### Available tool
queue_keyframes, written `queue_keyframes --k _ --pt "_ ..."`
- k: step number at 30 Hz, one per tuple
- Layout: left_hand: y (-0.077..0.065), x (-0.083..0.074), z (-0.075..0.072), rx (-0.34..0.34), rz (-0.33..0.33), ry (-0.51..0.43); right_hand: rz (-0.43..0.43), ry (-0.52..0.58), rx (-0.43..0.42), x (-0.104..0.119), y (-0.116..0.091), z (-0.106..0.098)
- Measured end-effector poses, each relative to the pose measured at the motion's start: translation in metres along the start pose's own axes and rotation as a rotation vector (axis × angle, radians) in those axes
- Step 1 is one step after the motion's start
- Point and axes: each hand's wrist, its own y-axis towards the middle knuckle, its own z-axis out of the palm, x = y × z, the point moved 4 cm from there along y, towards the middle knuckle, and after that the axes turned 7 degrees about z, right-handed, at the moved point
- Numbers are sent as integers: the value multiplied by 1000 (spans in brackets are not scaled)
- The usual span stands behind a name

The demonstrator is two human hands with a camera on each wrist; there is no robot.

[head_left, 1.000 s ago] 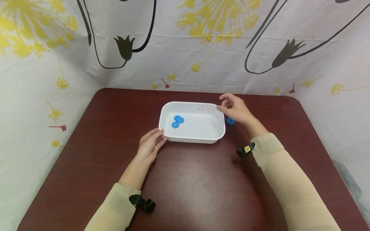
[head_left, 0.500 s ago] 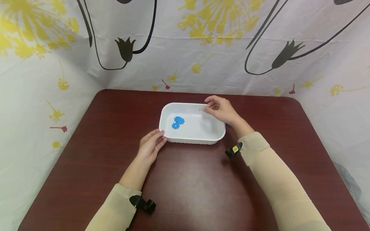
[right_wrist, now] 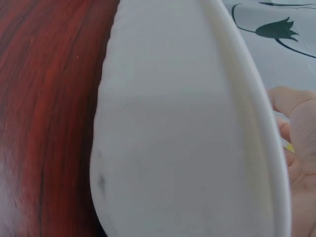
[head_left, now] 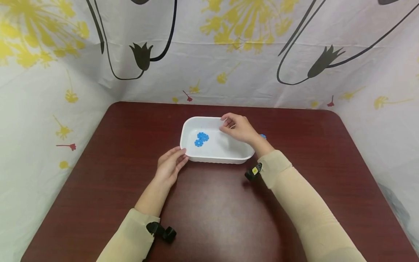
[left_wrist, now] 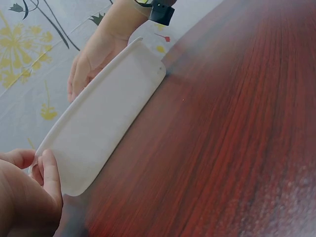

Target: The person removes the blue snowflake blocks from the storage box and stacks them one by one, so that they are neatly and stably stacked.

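A white plastic tray (head_left: 214, 159) stands toward the back of the table. My left hand (head_left: 168, 167) pinches its near left corner, thumb on the rim and fingers below; the left wrist view shows this grip (left_wrist: 34, 182) from the side. Inside, at the left, several blue snowflake-shaped plastic discs (head_left: 202, 138) lie close together. My right hand (head_left: 240, 129) hovers over the tray's right half, fingers loosely bent, with nothing visible between thumb and fingers. In the right wrist view, the tray wall (right_wrist: 173, 123) fills the middle, and the right hand (right_wrist: 301, 133) shows past the rim.
Another blue disc (head_left: 263, 136) lies on the table right of the tray, partly hidden by the right wrist. The dark red-brown table (head_left: 131, 127) has rounded back corners. A white patterned cloth (head_left: 196, 62) hangs behind it and at both sides.
My right hand has moved left from the tray's back right corner to over its inside. The left hand and the discs in the tray have stayed in place.
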Motion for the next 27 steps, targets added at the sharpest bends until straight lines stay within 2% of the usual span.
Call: queue_keyframes --k 12,18,27 --pt "1 0 1 -15 12 -7 13 -45 77 4 11 30" --pt "1 0 2 -13 16 -8 -14 -61 86 5 17 43" --pt "0 0 2 -20 15 -13 55 -175 144 12 20 56"
